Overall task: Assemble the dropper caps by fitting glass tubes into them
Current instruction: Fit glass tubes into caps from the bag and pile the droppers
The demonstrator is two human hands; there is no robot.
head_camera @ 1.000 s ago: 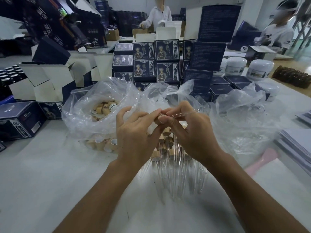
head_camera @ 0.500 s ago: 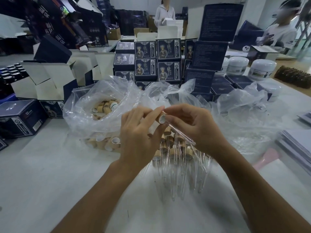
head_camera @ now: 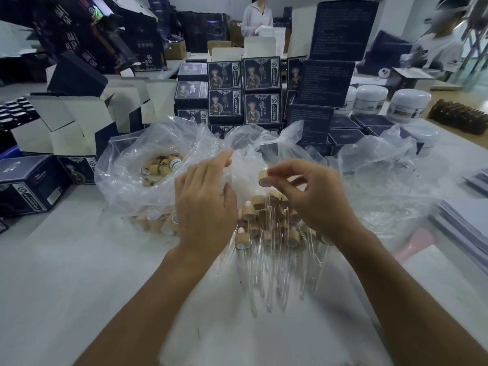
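We saw a bamboo-coloured dropper cap pinched aloft, above finished caps with glass tubes piled on the surface.

- Dim, flat indoor light, cool cast; soft faint shadows on desk.
- Brighter daylight at upper right.
- Mild glare on plastic bag.
- Wide-angle bending at edges; corners smeared, background soft.

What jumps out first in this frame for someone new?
Centre frame, the right hand pinches one wooden dropper cap above a pile of assembled droppers on the white table. The left hand reaches toward the clear bag of caps, with stacked dark boxes behind.
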